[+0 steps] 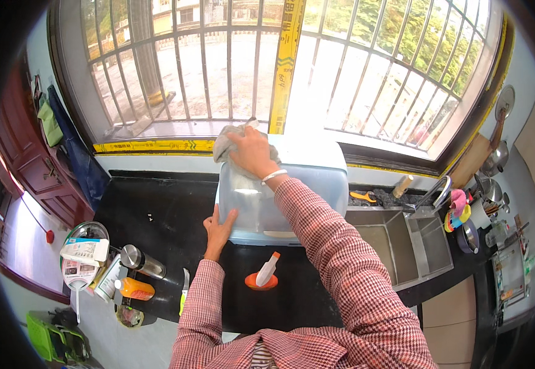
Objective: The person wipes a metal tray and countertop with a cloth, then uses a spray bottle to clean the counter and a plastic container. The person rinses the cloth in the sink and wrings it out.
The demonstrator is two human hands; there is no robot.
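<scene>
A pale blue plastic storage box point(313, 193) with a translucent curved front cover stands on the black countertop point(156, 207), against the wall below the window. My right hand point(252, 152) presses a grey cloth point(223, 145) on the box's upper left part, and a white bangle circles that wrist. My left hand point(220, 230) rests against the box's lower left corner, thumb and fingers apart. In front of the box lies an orange-and-white brush point(266, 274) with a handle. A knife point(185, 288) with a green handle lies beside my left sleeve.
At the left are a steel flask point(143, 260), an orange bottle point(136, 288) and a pan lid point(90, 230) with packets near it. A steel sink point(387, 249) is set at the right, with a tap point(435, 193), an orange peeler point(362, 197) and a spray bottle point(456, 219) around it.
</scene>
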